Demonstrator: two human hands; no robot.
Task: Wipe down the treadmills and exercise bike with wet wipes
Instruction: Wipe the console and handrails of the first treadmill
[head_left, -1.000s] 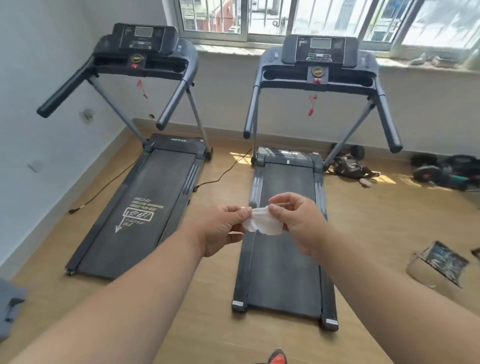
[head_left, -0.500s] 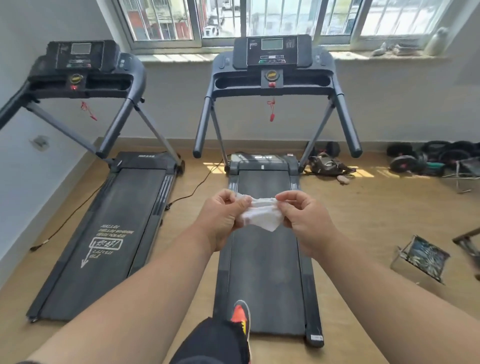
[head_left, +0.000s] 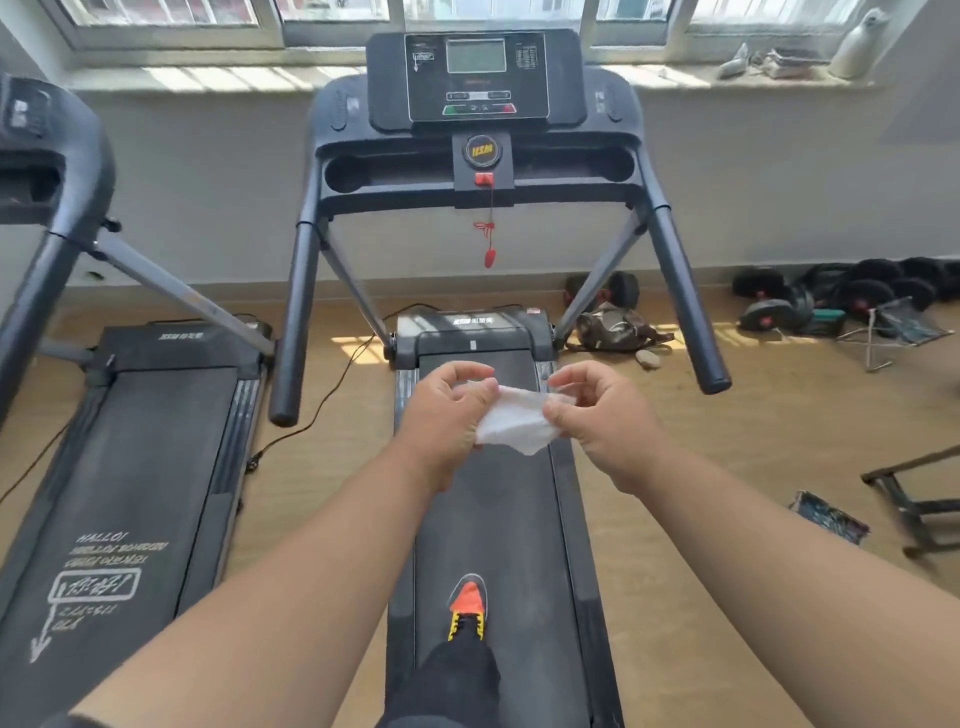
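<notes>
A white wet wipe (head_left: 514, 423) is stretched between both hands in front of me. My left hand (head_left: 441, 415) pinches its left edge and my right hand (head_left: 602, 421) pinches its right edge. Straight ahead stands the right treadmill (head_left: 475, 156) with its black console (head_left: 475, 78), two handrails and a red safety cord. I stand on its belt (head_left: 498, 509), one orange-toed shoe (head_left: 467, 605) on it. The left treadmill (head_left: 130, 467) lies beside it, belt printed with white text. No exercise bike is in view.
Black power cables (head_left: 322, 400) run over the wooden floor between the treadmills. Dumbbells and weight plates (head_left: 841, 296) lie along the right wall, with sandals (head_left: 613, 327) near the treadmill's front. A metal frame (head_left: 914, 499) and a dark packet (head_left: 828, 517) sit at the right.
I have walked forward onto the right treadmill's belt, so its console is now close and centred. Both hands kept the wipe and pulled it wider apart.
</notes>
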